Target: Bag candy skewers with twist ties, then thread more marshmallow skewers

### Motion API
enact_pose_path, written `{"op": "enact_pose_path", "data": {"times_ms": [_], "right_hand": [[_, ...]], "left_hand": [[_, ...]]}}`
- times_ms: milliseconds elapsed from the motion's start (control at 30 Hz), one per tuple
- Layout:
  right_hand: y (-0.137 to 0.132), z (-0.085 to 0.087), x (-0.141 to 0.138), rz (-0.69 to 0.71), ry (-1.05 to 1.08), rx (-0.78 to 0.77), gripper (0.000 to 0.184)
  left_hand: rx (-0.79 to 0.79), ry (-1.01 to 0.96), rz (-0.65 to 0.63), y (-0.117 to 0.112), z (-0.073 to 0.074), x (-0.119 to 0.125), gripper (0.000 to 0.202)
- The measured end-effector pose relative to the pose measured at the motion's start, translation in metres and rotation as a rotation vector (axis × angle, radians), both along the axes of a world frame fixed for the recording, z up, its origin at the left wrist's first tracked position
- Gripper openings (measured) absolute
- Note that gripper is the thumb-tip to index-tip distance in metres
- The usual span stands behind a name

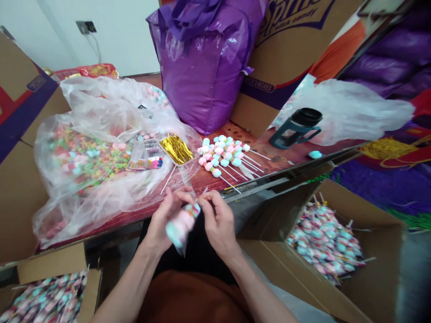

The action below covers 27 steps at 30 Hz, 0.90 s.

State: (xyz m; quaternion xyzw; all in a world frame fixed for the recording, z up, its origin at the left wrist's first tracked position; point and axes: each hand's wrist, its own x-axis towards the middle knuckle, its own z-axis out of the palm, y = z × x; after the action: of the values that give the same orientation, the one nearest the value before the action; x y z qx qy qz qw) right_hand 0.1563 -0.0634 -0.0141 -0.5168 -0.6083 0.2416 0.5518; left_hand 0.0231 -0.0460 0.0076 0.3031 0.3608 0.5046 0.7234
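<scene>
Upper right of the frame: cardboard box [296, 49] printed in purple with "stick candy", under bigger letters cut off by the top edge. Lower on the box, a small dark label, too blurred to read.

Lower centre: grips a wrapped marshmallow skewer [182, 226] in the left hand [164, 217], fingers closed round the clear sleeve, pastel blue and pink inside. Pinches the sleeve's upper end with the right hand [218, 222], thumb and fingertips drawn tight together, touching the left fingertips. Smeared by motion there; impossible to tell of anything smaller caught in the pinch.

Above the hands, on the red table [269, 154]: bare marshmallow skewers [224, 157] in a heap, gold twist ties [175, 149] in a clear pack, and a big clear bag [84, 157] of loose marshmallows.

Lower right: open carton [370, 278] of wrapped skewers, blurred. Lower left: second carton [67, 262], cut off by the frame edge.
</scene>
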Motion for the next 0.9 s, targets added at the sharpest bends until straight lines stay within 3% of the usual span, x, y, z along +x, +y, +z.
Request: {"op": "enact_pose_path", "data": {"times_ms": [67, 167, 267, 433, 567, 667, 733, 800, 900], "right_hand": [[-0.003, 0.007, 0.007, -0.018, 0.023, -0.005, 0.016], [-0.01, 0.012, 0.01, -0.026, 0.029, 0.054, 0.017], [-0.023, 0.012, 0.009, -0.032, 0.115, 0.065, 0.016], [-0.051, 0.004, 0.027, -0.116, 0.312, -0.159, 0.02], [-0.071, -0.012, 0.041, -0.155, 0.36, -0.332, 0.022], [-0.079, -0.025, 0.041, -0.154, 0.453, -0.414, 0.018], [-0.078, -0.032, 0.043, -0.198, 0.594, -0.423, 0.021], [-0.07, -0.042, 0.057, -0.308, 0.738, -0.387, 0.024], [-0.055, -0.062, 0.107, -0.562, 0.885, -0.284, 0.03]], "left_hand": [[0.125, 0.249, -0.001, -0.007, 0.004, -0.002, 0.059], [0.093, 0.452, -0.084, -0.016, 0.003, 0.001, 0.065], [-0.05, 0.396, -0.077, -0.02, -0.003, 0.011, 0.056], [-0.105, 0.14, -0.119, -0.03, -0.003, 0.038, 0.036], [-0.035, 0.249, 0.008, -0.039, -0.007, 0.063, 0.029], [0.107, 0.427, -0.098, -0.031, -0.015, 0.068, 0.021], [0.349, 0.591, -0.173, -0.014, -0.013, 0.054, 0.013], [0.561, 0.779, -0.002, 0.015, -0.005, 0.023, 0.013], [0.6, 1.137, 0.426, 0.081, 0.008, -0.032, 0.01]]}}
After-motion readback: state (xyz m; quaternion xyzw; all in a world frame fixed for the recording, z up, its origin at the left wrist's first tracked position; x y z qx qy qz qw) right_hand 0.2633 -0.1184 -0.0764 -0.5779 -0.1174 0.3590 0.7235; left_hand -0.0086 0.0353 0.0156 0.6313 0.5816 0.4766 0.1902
